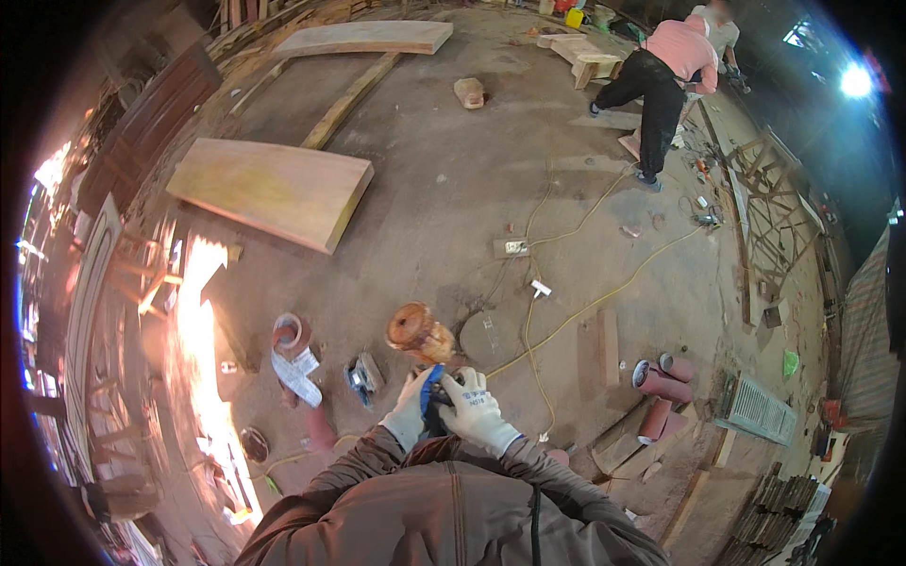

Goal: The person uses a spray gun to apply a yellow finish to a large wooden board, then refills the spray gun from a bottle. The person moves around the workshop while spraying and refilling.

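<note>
Both my hands wear white work gloves and are close together in front of my body. My left hand (406, 410) and my right hand (478, 413) are closed around a small blue and black object (432, 382). Its kind is mostly hidden by the gloves. Just beyond it stands a turned, glossy brown wooden piece (420, 330) with a round hollow-looking top; whether it touches the object I cannot tell. Left of my hands, a blue and grey hand-held power tool (362, 377) lies on the floor. A dark round patch (486, 335) is right of the wooden piece.
Thick wooden slabs (274, 193) rest on timber beams at far left. A yellow cord (604, 297) and a socket strip (512, 248) lie on the floor. Reddish sandpaper rolls (661, 382) and a louvred panel (758, 411) are at right. A person in pink (675, 52) bends at far right.
</note>
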`<state>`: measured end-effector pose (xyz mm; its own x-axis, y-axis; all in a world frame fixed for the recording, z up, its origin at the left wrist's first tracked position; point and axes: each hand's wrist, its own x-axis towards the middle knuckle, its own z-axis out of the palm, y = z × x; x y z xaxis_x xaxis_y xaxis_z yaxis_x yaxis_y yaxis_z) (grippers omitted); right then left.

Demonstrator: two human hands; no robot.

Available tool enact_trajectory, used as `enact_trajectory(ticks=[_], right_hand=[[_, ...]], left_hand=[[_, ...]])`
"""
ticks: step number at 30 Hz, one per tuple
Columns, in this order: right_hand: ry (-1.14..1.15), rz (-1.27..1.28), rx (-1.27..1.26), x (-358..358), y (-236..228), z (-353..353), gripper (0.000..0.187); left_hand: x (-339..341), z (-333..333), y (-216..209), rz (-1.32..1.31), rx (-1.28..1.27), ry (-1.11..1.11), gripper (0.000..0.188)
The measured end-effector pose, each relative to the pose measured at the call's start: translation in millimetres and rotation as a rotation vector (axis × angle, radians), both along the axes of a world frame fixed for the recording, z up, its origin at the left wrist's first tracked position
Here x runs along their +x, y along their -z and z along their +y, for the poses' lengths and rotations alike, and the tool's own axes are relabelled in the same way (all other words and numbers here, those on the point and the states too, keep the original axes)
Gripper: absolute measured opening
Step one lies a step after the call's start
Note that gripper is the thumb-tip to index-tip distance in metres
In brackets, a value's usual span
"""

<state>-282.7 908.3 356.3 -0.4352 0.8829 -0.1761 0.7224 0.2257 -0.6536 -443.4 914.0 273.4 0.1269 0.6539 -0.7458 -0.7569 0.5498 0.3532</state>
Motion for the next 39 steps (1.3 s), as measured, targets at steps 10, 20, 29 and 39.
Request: enact_trajectory(ticks=[10, 20, 29, 39], right_hand=[[0.187, 0.271, -0.268, 39, 84, 146, 0.050], [0.587, 0.057, -0.322, -59, 53, 402, 0.040], [0.854, -0.191, -0.603, -3, 67, 523, 0.038], [0.805, -0.271, 0.016, 61, 71, 877, 0.027]], left_hand=[[-152, 264, 43, 0.094, -0.176, -0.192, 0.014], [-249, 598, 36, -0.037, -0.124, -0.126, 0.013], [-308, 842, 26, 0.149, -0.101, -0.245, 0.017], [-290, 1087, 47, 0.224, -0.175, -0.425, 0.014]])
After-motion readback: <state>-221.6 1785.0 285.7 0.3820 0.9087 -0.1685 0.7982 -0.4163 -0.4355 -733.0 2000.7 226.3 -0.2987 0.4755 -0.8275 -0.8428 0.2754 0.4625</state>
